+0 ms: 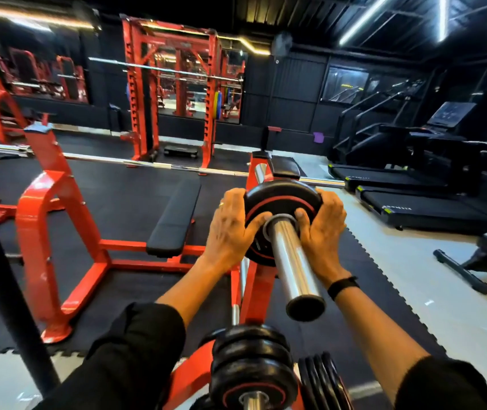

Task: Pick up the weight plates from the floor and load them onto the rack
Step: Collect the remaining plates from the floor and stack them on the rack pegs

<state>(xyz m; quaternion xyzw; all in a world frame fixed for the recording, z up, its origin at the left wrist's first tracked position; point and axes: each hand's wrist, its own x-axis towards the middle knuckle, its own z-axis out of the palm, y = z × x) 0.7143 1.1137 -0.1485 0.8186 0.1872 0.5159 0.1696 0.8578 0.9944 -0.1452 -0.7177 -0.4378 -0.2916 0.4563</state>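
A black weight plate [280, 199] with a red ring sits on a chrome peg [291, 261] of the red bench rack [258, 279]. My left hand [232, 229] grips the plate's left rim, thumb near the hub. My right hand [322, 226] grips its right rim, thumb by the peg. The peg's end sticks out toward me between my wrists. Below, several black plates [251, 362] are stacked on a lower peg, and thin plates [322, 380] stand beside them.
A black bench pad [174, 214] lies left of the rack, with a barbell [159, 165] across the uprights. A red squat cage [171, 93] stands behind. Treadmills [419, 199] line the right side. A dark pole [8, 288] crosses the left foreground.
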